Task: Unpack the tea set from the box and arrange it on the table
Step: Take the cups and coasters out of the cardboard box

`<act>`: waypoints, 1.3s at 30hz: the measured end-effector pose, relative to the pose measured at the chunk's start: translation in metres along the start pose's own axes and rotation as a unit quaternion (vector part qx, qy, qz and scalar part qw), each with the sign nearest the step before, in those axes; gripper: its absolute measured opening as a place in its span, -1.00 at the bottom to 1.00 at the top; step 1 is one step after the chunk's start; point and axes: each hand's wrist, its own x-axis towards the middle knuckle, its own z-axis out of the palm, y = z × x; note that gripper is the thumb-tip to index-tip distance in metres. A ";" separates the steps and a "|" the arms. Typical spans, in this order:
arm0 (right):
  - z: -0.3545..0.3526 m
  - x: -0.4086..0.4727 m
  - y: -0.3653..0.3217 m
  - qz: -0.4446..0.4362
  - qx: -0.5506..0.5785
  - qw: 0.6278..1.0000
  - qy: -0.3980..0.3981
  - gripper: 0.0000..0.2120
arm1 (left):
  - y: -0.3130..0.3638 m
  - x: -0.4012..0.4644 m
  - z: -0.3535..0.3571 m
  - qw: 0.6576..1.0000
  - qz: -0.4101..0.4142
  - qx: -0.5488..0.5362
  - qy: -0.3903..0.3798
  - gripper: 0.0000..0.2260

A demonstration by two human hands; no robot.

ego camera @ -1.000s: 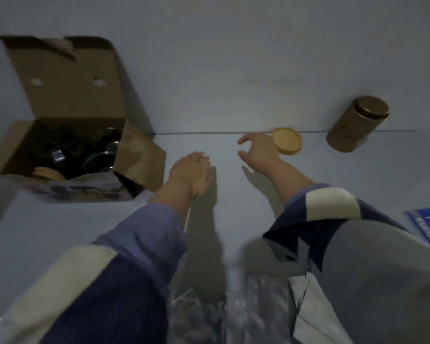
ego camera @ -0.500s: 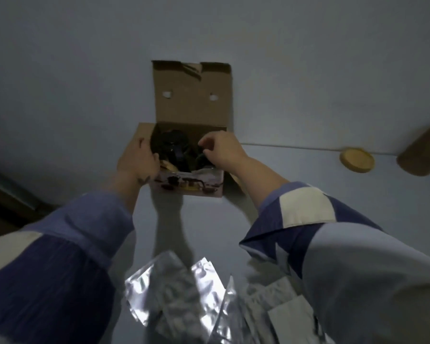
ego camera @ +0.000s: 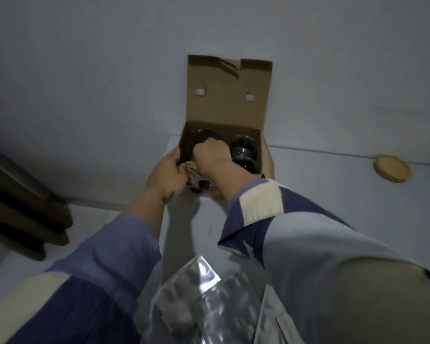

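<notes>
An open cardboard box (ego camera: 226,108) stands at the table's far left corner, its lid flap upright against the wall. Dark glass tea pieces (ego camera: 243,151) fill its right half, and a dark round piece (ego camera: 201,137) sits at its left. A wooden disc (ego camera: 191,166) shows at the front inside. My left hand (ego camera: 168,170) grips the box's front left corner. My right hand (ego camera: 212,155) reaches into the box with curled fingers; what it grips is hidden.
A round wooden coaster (ego camera: 392,168) lies on the white table (ego camera: 333,184) at the right, near the wall. Crinkled silver foil bags (ego camera: 204,301) lie at the near edge. A dark wooden piece of furniture (ego camera: 18,207) stands off the table to the left.
Both hands left the table's middle and went to the box. My left hand took its front corner and my right hand went down inside. The camera turned left, so the gold canister left view.
</notes>
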 end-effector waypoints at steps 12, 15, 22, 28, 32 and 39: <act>-0.036 -0.011 0.037 0.048 0.248 0.968 -0.007 -0.81 | 0.016 -0.003 -0.009 0.999 -0.049 -0.024 0.001 -0.63; -0.056 -0.026 0.057 0.075 0.390 0.918 -0.007 -0.78 | 0.033 -0.002 -0.021 0.997 -0.039 -0.053 0.032 -0.67; -0.052 -0.077 0.110 0.159 0.786 0.591 -0.085 -0.64 | 0.128 0.008 -0.024 0.934 -0.132 -0.303 -0.136 -0.70; -0.013 -0.138 0.170 0.184 0.906 0.367 -0.100 -0.36 | 0.195 -0.002 0.037 0.963 -0.055 -0.152 -0.217 -0.71; 0.002 -0.171 0.211 0.227 0.907 0.348 -0.068 -0.45 | 0.223 -0.003 0.088 0.968 -0.006 -0.095 -0.232 -0.64; 0.032 -0.170 0.295 0.353 0.809 0.469 -0.017 -0.63 | 0.258 -0.003 0.181 0.969 0.031 0.022 -0.246 -0.54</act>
